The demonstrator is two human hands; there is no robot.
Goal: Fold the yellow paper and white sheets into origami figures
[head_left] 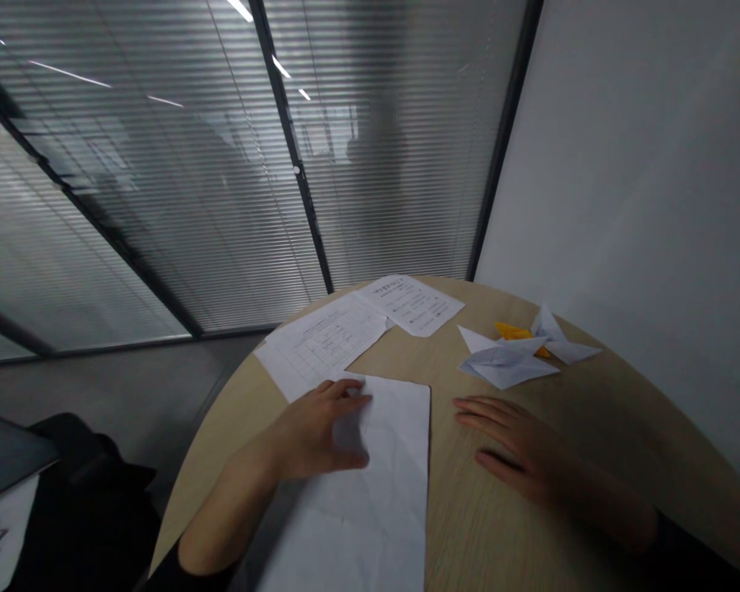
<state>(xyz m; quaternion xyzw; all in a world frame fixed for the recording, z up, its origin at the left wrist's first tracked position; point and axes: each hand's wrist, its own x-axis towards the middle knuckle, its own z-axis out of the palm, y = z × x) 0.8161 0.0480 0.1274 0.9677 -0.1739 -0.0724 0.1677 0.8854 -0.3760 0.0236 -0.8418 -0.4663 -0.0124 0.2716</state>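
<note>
A large white sheet of paper [382, 501] with faint creases lies on the round wooden table [456, 526], running out of view at the bottom. Over its upper left part rests my left hand [326, 427], thumb and fingers spread apart with nothing between them. To the right of the sheet, my right hand [511, 448] is on or just above the bare wood, fingers stretched out and holding nothing. Beyond that hand sit folded white paper shapes [509, 362], with a yellow folded paper piece [511, 330] partly hidden among them.
Two printed sheets lie at the far side: a page with a table [333, 333] and a page with text lines [416, 304]. Past the table edge stand a glass partition with blinds [395, 181] and a plain wall [629, 164]. A dark chair-like object [86, 485] is at lower left.
</note>
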